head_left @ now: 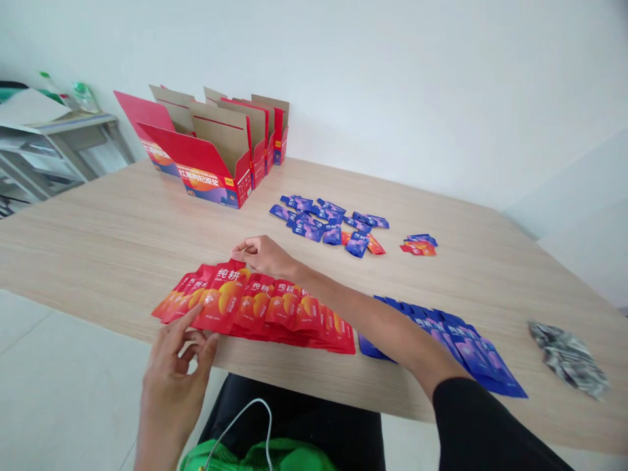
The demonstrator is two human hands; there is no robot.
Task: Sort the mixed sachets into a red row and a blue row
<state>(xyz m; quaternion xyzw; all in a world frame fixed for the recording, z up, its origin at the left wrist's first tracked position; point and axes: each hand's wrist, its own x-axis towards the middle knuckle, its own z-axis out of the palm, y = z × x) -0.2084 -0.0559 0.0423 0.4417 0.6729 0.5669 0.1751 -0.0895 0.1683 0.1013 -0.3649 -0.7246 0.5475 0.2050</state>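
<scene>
A row of overlapping red pouches [282, 305] with orange fruit prints lies along the table's near edge. My right hand [262, 255] reaches across them, its fingers closed in a pinch at the top end of a red pouch [220, 299] lying uppermost near the row's left side. On that same pouch's lower left part rests the index finger of my left hand [179, 360]; the thumb stands apart by the bottom edge. Under and beyond my right forearm spreads a row of blue-purple pouches [466, 347], partly covered by the arm.
Open red cartons [210, 173] stand at the back left. Loose small blue sachets [307, 226], with some red ones among them, lie mid-table. A smaller sachet pile [420, 245] is farther right. A crumpled grey patterned cloth or wrapper [569, 356] sits at the right edge.
</scene>
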